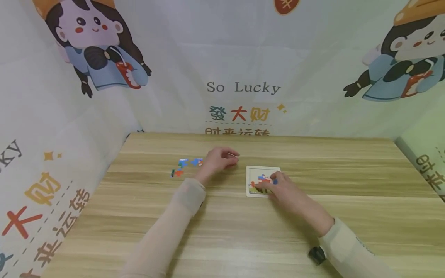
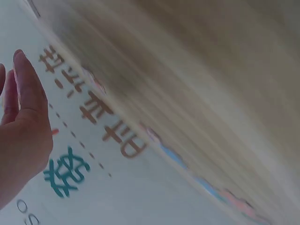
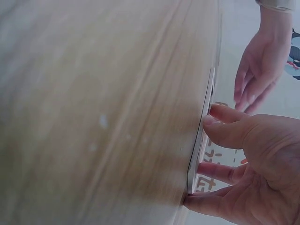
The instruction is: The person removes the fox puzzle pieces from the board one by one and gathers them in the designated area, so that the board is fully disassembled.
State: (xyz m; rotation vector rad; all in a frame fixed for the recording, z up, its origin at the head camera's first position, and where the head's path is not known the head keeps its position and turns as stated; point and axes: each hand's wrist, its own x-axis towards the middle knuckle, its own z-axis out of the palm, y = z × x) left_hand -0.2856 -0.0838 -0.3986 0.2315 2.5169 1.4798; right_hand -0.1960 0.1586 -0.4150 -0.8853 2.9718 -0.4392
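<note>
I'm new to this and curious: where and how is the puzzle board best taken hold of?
Probably pinch its left rim, coming from the left: the puzzle board lies flat, its plain border exposed there, while the right hand covers part of the right edge.

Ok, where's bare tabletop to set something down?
The table is bare right of the puzzle tray and right hand, out to its right edge, and in the near stretch between the sleeves. It's crowded at the tray, which the right hand touches, and around the loose pieces left of the left hand.
</note>
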